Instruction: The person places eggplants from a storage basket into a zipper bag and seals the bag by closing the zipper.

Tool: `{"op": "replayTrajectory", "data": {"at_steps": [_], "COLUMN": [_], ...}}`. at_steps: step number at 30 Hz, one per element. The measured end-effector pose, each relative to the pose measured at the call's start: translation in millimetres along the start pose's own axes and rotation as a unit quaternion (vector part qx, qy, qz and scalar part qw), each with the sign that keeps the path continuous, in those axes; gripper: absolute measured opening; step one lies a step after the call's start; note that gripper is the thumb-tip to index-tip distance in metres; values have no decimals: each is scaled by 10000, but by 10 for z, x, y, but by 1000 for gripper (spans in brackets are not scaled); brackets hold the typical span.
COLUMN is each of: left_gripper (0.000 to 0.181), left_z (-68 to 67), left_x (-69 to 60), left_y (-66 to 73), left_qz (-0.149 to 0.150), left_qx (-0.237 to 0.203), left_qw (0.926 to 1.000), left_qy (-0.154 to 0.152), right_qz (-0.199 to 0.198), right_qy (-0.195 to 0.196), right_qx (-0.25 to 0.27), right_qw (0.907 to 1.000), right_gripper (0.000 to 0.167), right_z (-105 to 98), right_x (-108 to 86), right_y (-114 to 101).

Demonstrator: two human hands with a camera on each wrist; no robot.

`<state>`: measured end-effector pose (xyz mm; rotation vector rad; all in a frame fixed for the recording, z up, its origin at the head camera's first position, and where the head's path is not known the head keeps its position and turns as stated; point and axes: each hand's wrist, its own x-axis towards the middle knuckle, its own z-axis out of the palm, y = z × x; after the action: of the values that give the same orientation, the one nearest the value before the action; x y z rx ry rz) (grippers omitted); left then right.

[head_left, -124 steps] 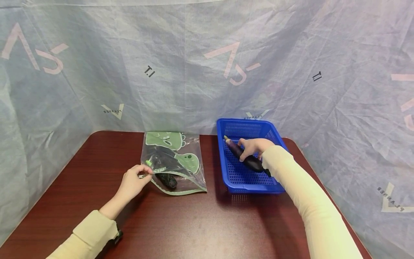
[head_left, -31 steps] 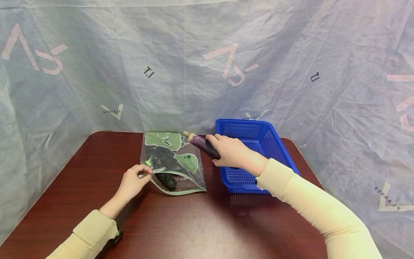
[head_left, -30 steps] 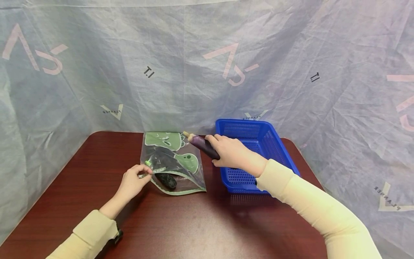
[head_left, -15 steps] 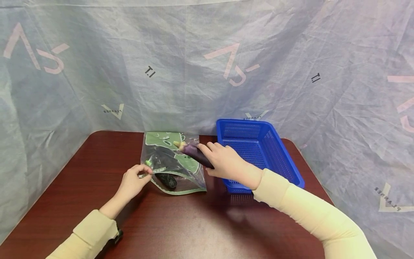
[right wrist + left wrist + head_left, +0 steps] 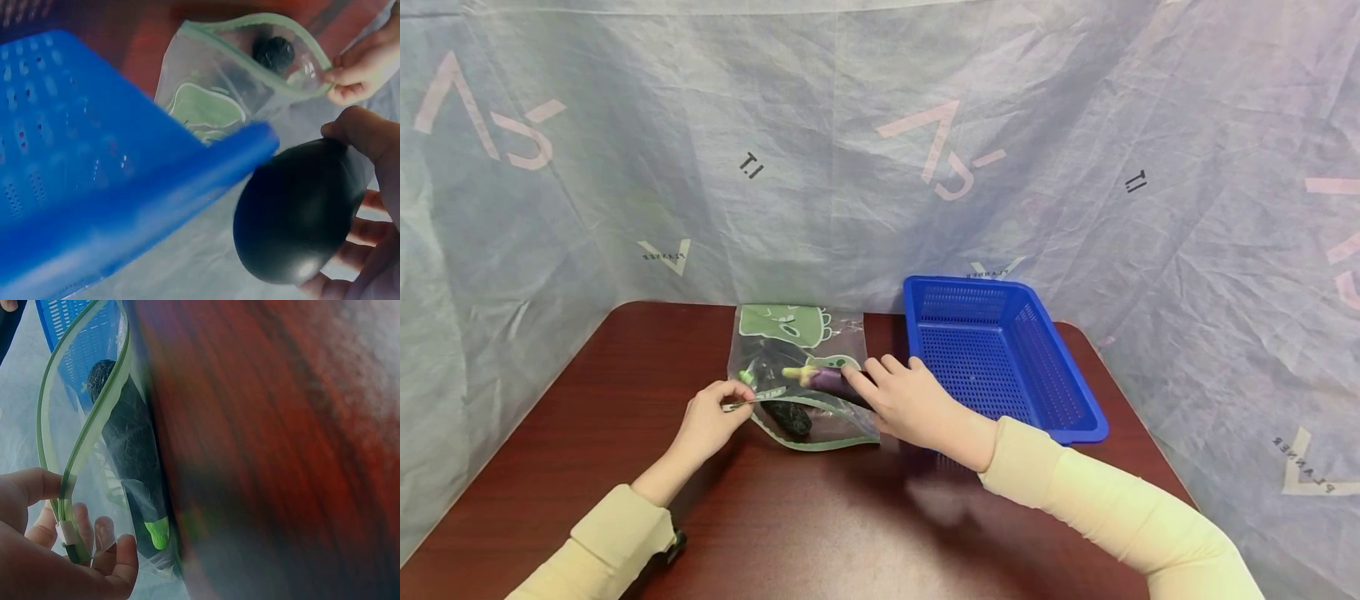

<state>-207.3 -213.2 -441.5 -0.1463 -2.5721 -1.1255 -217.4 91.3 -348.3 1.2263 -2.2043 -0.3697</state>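
Observation:
A clear zip bag [image 5: 850, 329] with green printed pictures lies on the table, its mouth gaping toward the person. My left hand [image 5: 706, 423] pinches the left corner of that mouth between thumb and fingers, near the white zip slider [image 5: 66, 532]. Inside the bag is a long dark vegetable [image 5: 134, 434] with a bright green tip. My right hand [image 5: 913, 404] grips a purple eggplant [image 5: 829, 380] over the bag, its pale stem pointing left. The eggplant's thick dark end [image 5: 294, 212] shows in the right wrist view; the hand hides it in the head view.
A blue perforated basket [image 5: 1011, 358] stands to the right of the bag, near the back of the red-brown table [image 5: 820, 525]. Grey cloth sheeting [image 5: 820, 167] hangs behind the table and along both sides.
My right hand has lifted the eggplant out of the basket and carried it left, then lower toward the bag's mouth. The left hand stays at the bag's corner.

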Motion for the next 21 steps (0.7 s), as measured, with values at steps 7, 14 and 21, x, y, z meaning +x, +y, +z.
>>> {"op": "replayTrajectory", "data": {"at_steps": [7,14,21], "left_gripper": [10,10,11], "left_z": [-7,3,11], "left_x": [-3,-1,6], "left_y": [24,10,9], "left_qz": [-59,-66,-17], "left_qx": [13,1,45], "left_qw": [10000,9999,10000], "left_qy": [-62,-77,-62], "right_qz": [-99,-364,-486], "right_qy": [330,736,1059], "right_qx": [-253,-711,-634], "right_qw": [9991,9941,9912], "right_gripper": [52,43,38], "right_z": [67,108,158], "right_x": [-36,-72,-67], "right_y": [-147,-249,-361]}}
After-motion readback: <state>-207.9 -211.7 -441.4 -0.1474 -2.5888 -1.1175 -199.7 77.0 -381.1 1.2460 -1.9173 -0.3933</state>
